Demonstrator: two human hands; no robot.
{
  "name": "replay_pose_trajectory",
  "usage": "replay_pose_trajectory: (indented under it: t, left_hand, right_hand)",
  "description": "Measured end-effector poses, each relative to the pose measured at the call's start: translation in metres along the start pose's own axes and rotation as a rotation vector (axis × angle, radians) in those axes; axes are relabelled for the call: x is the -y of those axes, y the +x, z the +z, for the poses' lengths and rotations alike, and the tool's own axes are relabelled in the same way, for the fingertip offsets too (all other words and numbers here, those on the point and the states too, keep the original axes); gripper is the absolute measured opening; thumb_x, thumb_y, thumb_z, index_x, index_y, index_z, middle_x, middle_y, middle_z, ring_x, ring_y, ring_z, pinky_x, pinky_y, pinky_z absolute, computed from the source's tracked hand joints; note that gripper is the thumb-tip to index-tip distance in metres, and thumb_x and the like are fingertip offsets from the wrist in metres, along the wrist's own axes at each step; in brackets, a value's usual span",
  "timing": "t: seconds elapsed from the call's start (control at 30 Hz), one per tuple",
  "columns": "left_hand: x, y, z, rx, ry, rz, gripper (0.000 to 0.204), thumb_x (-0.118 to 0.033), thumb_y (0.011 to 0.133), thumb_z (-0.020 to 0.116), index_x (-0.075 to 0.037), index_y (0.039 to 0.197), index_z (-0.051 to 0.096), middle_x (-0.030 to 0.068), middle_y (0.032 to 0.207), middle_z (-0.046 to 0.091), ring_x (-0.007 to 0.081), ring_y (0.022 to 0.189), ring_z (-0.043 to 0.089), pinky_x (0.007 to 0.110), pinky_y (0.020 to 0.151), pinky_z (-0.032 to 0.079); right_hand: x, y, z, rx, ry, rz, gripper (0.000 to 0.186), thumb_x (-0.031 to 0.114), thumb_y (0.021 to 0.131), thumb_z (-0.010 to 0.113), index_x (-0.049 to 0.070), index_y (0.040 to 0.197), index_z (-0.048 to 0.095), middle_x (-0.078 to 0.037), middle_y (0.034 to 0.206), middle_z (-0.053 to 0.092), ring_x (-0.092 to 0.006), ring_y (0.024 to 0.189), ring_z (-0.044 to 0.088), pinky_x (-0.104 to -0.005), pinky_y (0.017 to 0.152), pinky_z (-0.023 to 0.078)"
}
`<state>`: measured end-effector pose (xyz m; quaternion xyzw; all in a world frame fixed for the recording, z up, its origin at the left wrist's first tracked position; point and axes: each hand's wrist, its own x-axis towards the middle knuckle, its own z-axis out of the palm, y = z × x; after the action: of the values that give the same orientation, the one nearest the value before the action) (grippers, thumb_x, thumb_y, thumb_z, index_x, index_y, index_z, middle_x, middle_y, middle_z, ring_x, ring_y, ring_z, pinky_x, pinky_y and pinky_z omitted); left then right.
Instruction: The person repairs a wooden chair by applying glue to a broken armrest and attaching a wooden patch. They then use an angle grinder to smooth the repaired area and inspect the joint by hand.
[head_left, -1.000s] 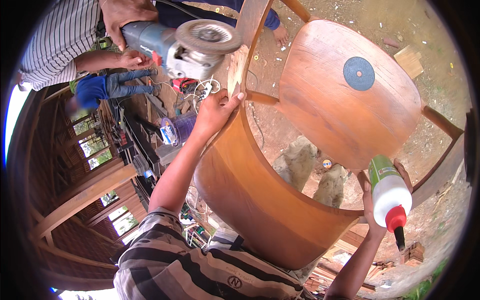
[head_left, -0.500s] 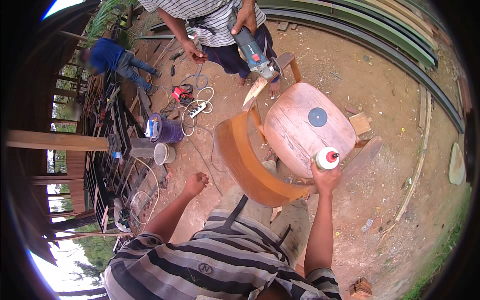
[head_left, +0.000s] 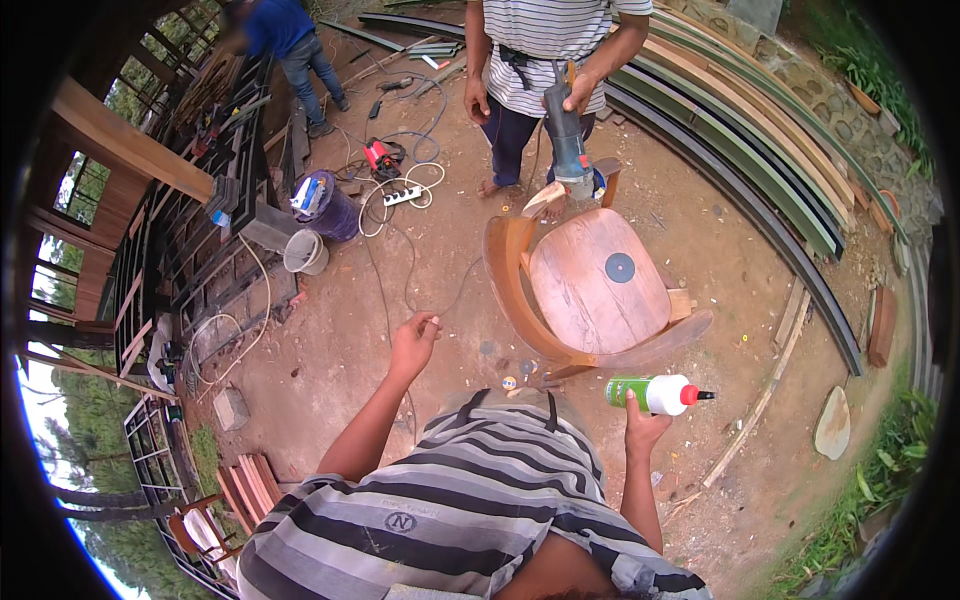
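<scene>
My right hand (head_left: 645, 430) grips a white squeeze bottle (head_left: 662, 394) with a green label, a red cap and a dark tip; it lies nearly level, tip to the right. My left hand (head_left: 415, 347) is raised off to the left, fingers curled together; whatever they may pinch is too small to make out. Ahead of me stands a wooden armchair (head_left: 590, 310) with a curved backrest toward me and a dark round disc (head_left: 620, 267) on its seat. Across it, a co-worker in a striped shirt holds an angle grinder (head_left: 568, 140) against the far end of the armrest.
A purple bucket (head_left: 330, 210), a smaller pale bucket (head_left: 306, 252) and a white power strip (head_left: 403, 196) with loose cables lie to the left. Long metal and timber lengths (head_left: 740, 180) line the far right. Another person in blue (head_left: 285, 40) bends at the far left.
My right hand with the bottle has come away from the chair toward me, and the bottle has tipped onto its side. My view has shifted back; the co-worker now stands more upright.
</scene>
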<state>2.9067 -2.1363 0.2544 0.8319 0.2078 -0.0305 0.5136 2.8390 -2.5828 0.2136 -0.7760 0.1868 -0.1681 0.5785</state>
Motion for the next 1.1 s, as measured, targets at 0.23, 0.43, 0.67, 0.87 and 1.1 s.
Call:
replay_pose_trajectory:
  t: [0.23, 0.43, 0.67, 0.87, 1.1]
  left_hand:
    - [0.013, -0.086, -0.014, 0.117, -0.141, 0.046, 0.03, -0.02, 0.104, 0.055, 0.001, 0.125, 0.062, 0.013, 0.104, 0.074, 0.0171, 0.092, 0.071, 0.029, 0.081, 0.055]
    - [0.028, -0.157, -0.08, 0.008, -0.212, -0.068, 0.034, -0.019, 0.103, 0.059, 0.0, 0.131, 0.059, 0.0134, 0.112, 0.073, 0.0186, 0.101, 0.07, 0.032, 0.088, 0.055]
    - [-0.032, -0.145, -0.12, 0.112, -0.03, 0.144, 0.056, -0.027, 0.098, 0.068, -0.004, 0.144, 0.047, 0.0136, 0.135, 0.063, 0.0232, 0.122, 0.062, 0.037, 0.097, 0.052]
    - [-0.074, 0.001, -0.123, 0.017, -0.46, 0.085, 0.06, -0.038, 0.099, 0.065, -0.003, 0.144, 0.046, 0.0156, 0.138, 0.06, 0.0258, 0.122, 0.06, 0.037, 0.099, 0.05]
    - [-0.201, 0.19, -0.089, 0.455, -0.522, -0.209, 0.071, -0.038, 0.096, 0.069, 0.001, 0.147, 0.04, 0.0177, 0.14, 0.055, 0.0251, 0.124, 0.057, 0.041, 0.102, 0.049]
  right_hand:
    - [0.096, -0.051, 0.038, 0.256, -0.218, -0.265, 0.054, 0.024, 0.07, 0.09, 0.001, 0.11, 0.063, -0.014, 0.096, 0.07, -0.0318, 0.089, 0.07, -0.0419, 0.082, 0.054]
    - [0.135, -0.098, 0.12, 0.601, -0.259, -0.332, 0.065, 0.036, 0.069, 0.09, 0.003, 0.117, 0.062, -0.017, 0.1, 0.071, -0.0356, 0.092, 0.071, -0.0444, 0.08, 0.056]
    - [0.198, -0.112, 0.231, 0.879, -0.25, -0.402, 0.072, 0.036, 0.072, 0.086, 0.008, 0.131, 0.054, -0.017, 0.113, 0.069, -0.0363, 0.102, 0.068, -0.0459, 0.086, 0.054]
    - [0.208, -0.055, 0.3, 0.841, -0.164, -0.386, 0.075, 0.039, 0.071, 0.088, 0.006, 0.13, 0.055, -0.018, 0.113, 0.068, -0.0363, 0.104, 0.068, -0.0455, 0.089, 0.053]
    - [0.18, 0.033, 0.35, 0.963, -0.267, -0.404, 0.073, 0.034, 0.068, 0.087, 0.007, 0.128, 0.055, -0.017, 0.118, 0.067, -0.0362, 0.107, 0.066, -0.0461, 0.093, 0.051]
